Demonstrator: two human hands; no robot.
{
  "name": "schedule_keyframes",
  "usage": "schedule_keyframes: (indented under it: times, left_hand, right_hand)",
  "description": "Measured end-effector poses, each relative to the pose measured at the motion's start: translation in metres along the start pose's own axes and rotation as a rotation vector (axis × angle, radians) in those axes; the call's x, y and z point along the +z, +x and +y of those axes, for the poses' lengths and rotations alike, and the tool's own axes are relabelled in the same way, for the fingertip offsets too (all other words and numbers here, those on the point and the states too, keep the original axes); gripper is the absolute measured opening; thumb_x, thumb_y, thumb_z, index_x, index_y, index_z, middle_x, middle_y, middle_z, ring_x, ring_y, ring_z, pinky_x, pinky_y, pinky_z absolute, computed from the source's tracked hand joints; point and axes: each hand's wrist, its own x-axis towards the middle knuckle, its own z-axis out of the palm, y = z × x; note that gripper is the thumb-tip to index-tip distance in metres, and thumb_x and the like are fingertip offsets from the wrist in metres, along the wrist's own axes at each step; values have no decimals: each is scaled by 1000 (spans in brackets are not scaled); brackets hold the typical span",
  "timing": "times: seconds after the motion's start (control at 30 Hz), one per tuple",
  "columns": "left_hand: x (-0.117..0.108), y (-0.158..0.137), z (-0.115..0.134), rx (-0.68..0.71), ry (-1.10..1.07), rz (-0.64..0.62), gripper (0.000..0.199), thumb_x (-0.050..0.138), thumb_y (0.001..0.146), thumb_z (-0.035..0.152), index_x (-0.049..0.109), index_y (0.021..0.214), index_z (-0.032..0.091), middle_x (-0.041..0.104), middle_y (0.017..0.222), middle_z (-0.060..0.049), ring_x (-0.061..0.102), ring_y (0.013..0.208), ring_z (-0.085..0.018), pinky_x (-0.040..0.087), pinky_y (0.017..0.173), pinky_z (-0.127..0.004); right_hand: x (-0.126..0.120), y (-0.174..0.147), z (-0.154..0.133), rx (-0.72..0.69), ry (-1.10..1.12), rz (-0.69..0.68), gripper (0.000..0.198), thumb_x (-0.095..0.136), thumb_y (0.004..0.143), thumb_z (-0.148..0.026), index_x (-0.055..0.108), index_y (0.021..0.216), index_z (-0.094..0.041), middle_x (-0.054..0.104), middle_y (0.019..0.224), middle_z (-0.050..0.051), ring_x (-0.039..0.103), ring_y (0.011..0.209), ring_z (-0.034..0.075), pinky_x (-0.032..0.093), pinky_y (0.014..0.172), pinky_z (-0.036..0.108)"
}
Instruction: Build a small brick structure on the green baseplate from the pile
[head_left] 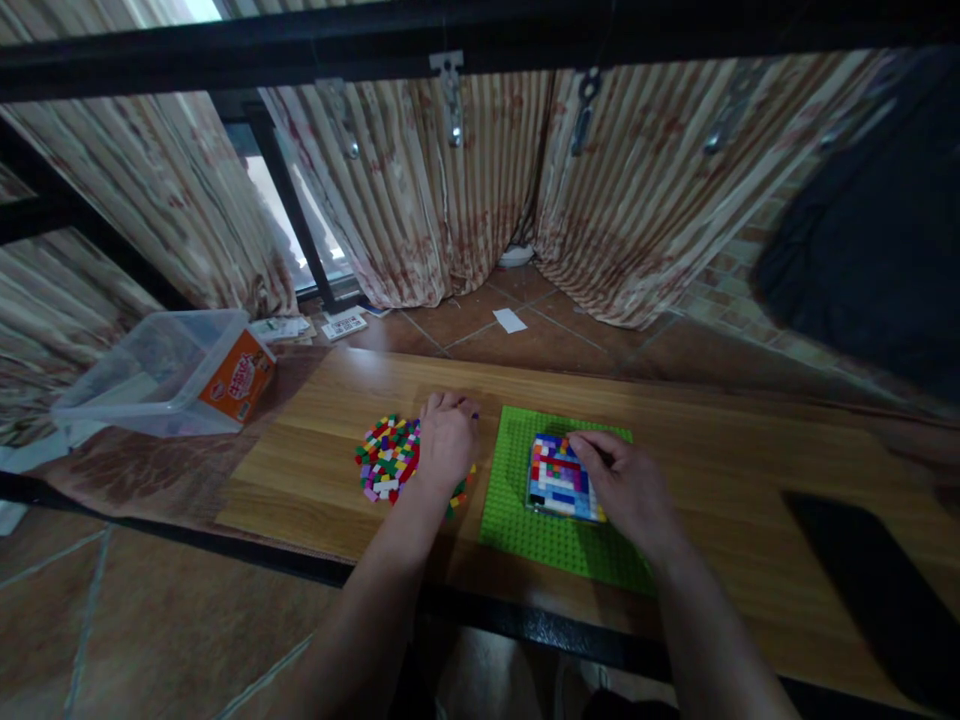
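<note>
On a green studded baseplate sits a low block built of many coloured toy bricks, with blue, white and red on its top. My right hand is at the block's far right corner, thumb and forefinger pinched at a small orange brick on top. My left hand is over the right part of a pile of loose toy bricks, its fingers curled together. A small purple brick shows at the left fingertips. The left arm and hand hide part of the pile.
Everything lies on a wooden tabletop. A clear plastic box with an orange label stands at the left. A black flat object lies at the right. Metal brackets hang from a dark bar overhead; curtains are behind.
</note>
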Motion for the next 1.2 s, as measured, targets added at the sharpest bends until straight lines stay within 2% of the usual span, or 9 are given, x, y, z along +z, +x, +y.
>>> schedule_keyframes:
  times: [0.2,0.3,0.4,0.5,0.6,0.73,0.9,1.2]
  left_hand:
    - [1,2,0,-15,26,11,21,50,86,14,70,88,18,67,99,-11,56,95,-26,44,90,-41]
    - [-4,1,5,-20,-60,59,19,51,86,15,69,85,17,67,91,-11,58,91,-26,45,89,-41]
    - [-9,-3,16,-12,-367,82,17,51,87,15,68,87,18,68,89,-7,61,87,-21,48,84,-35]
    - [-9,-9,31,-32,-790,28,13,54,87,19,67,89,18,69,85,-3,63,80,-16,50,76,-28]
    - [-8,-15,46,-88,-1104,-22,12,61,84,24,68,89,16,69,82,-2,63,75,-14,50,71,-26]
    - [-8,-20,59,-120,-1341,-96,15,68,79,28,70,88,16,69,76,-1,62,70,-13,51,70,-25]
    - [-8,-23,66,-118,-1436,-115,13,71,77,24,70,87,15,68,73,0,61,67,-10,50,66,-22]
    - [-10,-23,67,-141,-1432,-129,14,69,78,25,68,88,15,71,79,-3,63,67,-11,52,67,-24]
  right_hand:
    - [0,-2,-3,10,19,6,39,50,88,-50,75,94,-20,75,93,7,67,83,23,49,80,38]
    - [-1,-1,-3,15,38,57,40,50,89,-51,75,95,-19,74,91,7,67,82,23,49,79,37]
    - [-3,0,-4,-8,110,186,38,51,90,-49,75,91,-20,74,90,7,67,85,23,49,79,37]
    - [-4,0,-8,-67,199,287,31,55,89,-44,75,89,-21,74,92,6,67,89,23,50,83,37]
    - [-4,-3,-15,-150,258,256,23,59,87,-40,75,90,-24,73,92,4,66,90,21,50,85,38]
    - [1,-8,-24,-230,307,166,16,64,86,-36,75,92,-27,71,98,3,65,96,20,49,89,37]
    - [6,-9,-27,-239,343,106,11,69,83,-34,76,90,-28,70,96,2,64,95,18,49,87,35]
    - [4,-7,-22,-223,290,117,12,66,85,-35,75,86,-27,69,95,2,64,95,20,47,88,36]
